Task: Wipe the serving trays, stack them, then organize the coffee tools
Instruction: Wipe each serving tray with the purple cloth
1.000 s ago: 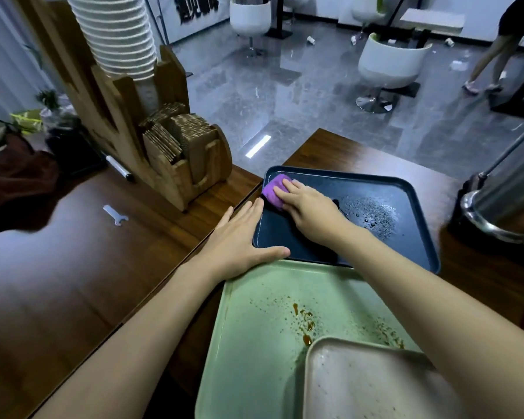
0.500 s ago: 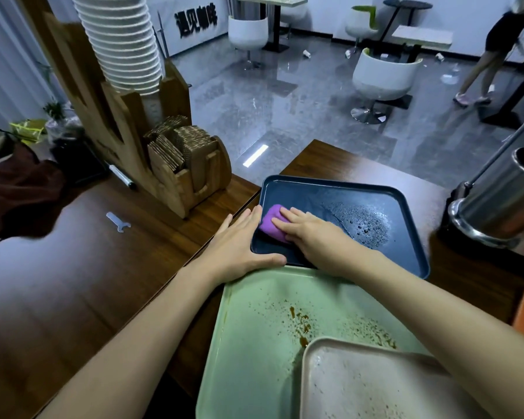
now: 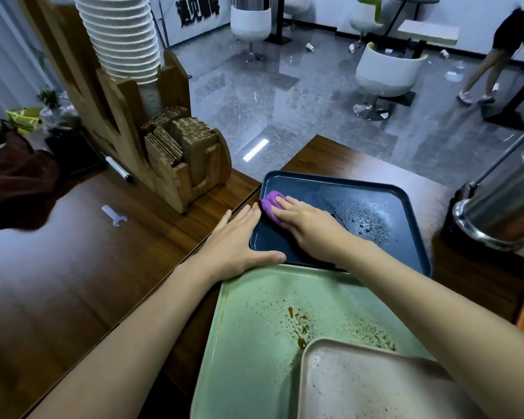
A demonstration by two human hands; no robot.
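"Head view: what are the hands doing?"

"The right hand is pressing a bunched purple cloth onto the dark tray, fingers laid nearly straight over it, at the tray's left edge. The left hand is lying flat and spread at the near-left corner, bracing it on the bench."

"What's threatening to go wrong?"

"The cloth is working well apart from the droplets at the tray's right, so they're risking being missed. If the brace is slipping, the tray could be sliding toward the steel jug at the frame's right. The right forearm is crossing the green tray, lower centre, and may be picking up its brown spills beside the beige tray."
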